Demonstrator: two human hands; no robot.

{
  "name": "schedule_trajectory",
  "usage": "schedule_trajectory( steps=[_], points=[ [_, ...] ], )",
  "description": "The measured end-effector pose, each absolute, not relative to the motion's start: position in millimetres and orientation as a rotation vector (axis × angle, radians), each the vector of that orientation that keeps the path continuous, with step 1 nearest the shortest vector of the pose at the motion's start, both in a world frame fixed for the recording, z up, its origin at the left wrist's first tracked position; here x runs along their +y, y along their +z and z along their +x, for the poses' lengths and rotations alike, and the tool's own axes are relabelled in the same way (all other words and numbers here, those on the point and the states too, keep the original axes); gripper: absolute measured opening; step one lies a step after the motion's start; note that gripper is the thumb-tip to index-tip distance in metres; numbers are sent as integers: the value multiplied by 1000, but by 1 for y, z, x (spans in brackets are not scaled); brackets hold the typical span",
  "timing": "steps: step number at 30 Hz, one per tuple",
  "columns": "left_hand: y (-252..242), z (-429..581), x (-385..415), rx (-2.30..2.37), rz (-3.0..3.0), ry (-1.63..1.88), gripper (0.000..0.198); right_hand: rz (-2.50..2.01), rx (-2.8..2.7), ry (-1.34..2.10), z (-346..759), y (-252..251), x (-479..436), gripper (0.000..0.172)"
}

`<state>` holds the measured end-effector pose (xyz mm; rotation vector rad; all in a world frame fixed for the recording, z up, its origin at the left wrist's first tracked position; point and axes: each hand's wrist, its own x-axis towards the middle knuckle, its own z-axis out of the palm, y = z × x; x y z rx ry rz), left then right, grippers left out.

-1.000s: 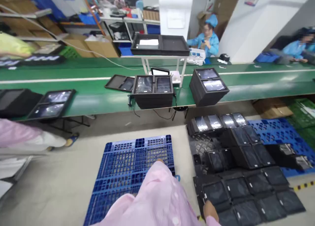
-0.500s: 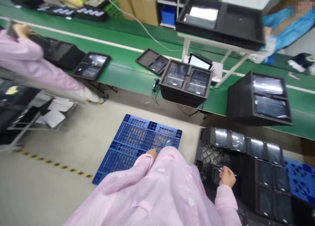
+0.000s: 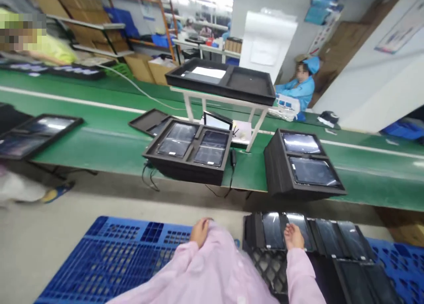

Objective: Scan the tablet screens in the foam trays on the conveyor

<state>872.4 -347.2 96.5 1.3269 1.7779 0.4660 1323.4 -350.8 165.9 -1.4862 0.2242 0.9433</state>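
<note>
My right hand is held over black foam trays on the right, its fingers curled in and nothing visible in them. Behind and below it in the view lie dark flat screen panels in the foam trays. My left hand hangs at the front of my pink smock, above a blue plastic pallet. Its back faces me and its fingers are mostly hidden, so whether it holds anything does not show.
A green workbench runs across the view. On it stand foam tray stacks with screens, one in the middle and one at right. A white stand carries a large black tray. Another person in blue sits behind.
My view has tilted up and turned right, and the bench and pallet appear nearer. My right hand has come forward over the row of screen panels. My left hand stays by my smock.
</note>
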Motion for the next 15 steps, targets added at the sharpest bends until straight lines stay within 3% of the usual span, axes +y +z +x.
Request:
schedule_trajectory(
  steps=[5,11,15],
  points=[
    [131,1002,-226,1468,1383,754,47,-1496,267,929,1350,157,-342,39],
    [177,1107,-78,1406,1143,792,69,-1547,267,751,1368,112,-329,45],
    [210,1157,36,1349,1281,767,67,-1529,381,634,1355,111,-292,54]
  ],
)
